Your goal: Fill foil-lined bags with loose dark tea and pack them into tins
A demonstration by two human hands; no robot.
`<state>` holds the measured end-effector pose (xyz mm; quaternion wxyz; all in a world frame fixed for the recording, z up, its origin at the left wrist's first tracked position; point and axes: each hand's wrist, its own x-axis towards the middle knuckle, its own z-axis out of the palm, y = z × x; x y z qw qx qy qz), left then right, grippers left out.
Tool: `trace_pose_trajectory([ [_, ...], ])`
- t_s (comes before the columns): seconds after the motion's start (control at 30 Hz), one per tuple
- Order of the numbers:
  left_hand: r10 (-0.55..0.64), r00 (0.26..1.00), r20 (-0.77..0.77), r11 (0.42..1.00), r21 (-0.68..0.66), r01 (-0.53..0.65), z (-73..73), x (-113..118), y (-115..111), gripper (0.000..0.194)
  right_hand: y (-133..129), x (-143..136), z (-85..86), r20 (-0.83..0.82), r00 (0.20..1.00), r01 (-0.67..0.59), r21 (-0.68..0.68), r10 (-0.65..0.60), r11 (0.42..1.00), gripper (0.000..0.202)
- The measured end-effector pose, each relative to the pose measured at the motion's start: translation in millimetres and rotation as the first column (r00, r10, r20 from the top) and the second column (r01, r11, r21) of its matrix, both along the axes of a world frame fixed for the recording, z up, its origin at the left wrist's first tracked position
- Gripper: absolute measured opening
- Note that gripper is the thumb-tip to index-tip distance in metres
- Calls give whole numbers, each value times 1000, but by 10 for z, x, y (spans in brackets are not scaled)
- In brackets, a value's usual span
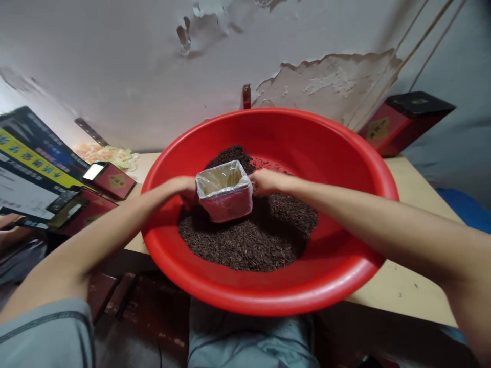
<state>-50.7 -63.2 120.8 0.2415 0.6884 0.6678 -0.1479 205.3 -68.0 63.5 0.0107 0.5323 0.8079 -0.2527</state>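
Observation:
A red rectangular tin (pixel 227 205), its mouth lined with a clear plastic bag (pixel 224 179), is held tilted low over dark loose tea leaves (pixel 249 250). The leaves lie heaped in a wide red basin (pixel 270 294). My left hand (pixel 187 192) grips the tin's left side, its fingertips partly hidden behind it. At the right upper corner my right hand (pixel 266 182) is closed against the tin and the bag's edge; its exact hold is partly hidden. Pale inner walls show through the tin's opening, but its bottom is out of sight.
The basin rests on a light wooden table (pixel 418 291). A red tin with a black lid (pixel 408 122) stands at the back right. At left are red tins (pixel 115 181), a printed carton (pixel 34 163), crumpled plastic (pixel 109 155) and another person's hand (pixel 11 227). A peeling wall rises behind.

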Motion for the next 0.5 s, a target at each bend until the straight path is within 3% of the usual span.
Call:
trace_pose_trajectory([
  [0.1,-27,1000,17,991,133,24,331,66,369,17,300,352,71,143,969,163,233,-200,959,48],
  [0.17,-49,987,151,938,346,-6,400,126,515,15,399,513,38,213,935,238,214,-283,948,50],
  [0.23,-128,970,204,832,555,-7,345,169,545,19,388,555,-49,267,923,277,41,-278,960,55],
  [0.3,-192,970,152,758,651,48,213,174,512,25,305,484,-163,276,927,309,-183,-253,933,65],
  [0.4,-243,968,56,782,603,161,4,122,493,28,181,289,-314,219,949,295,-379,-225,877,65],
  [0.5,-309,951,22,802,543,248,-101,88,546,32,148,182,-427,153,975,213,-427,-162,879,52],
])
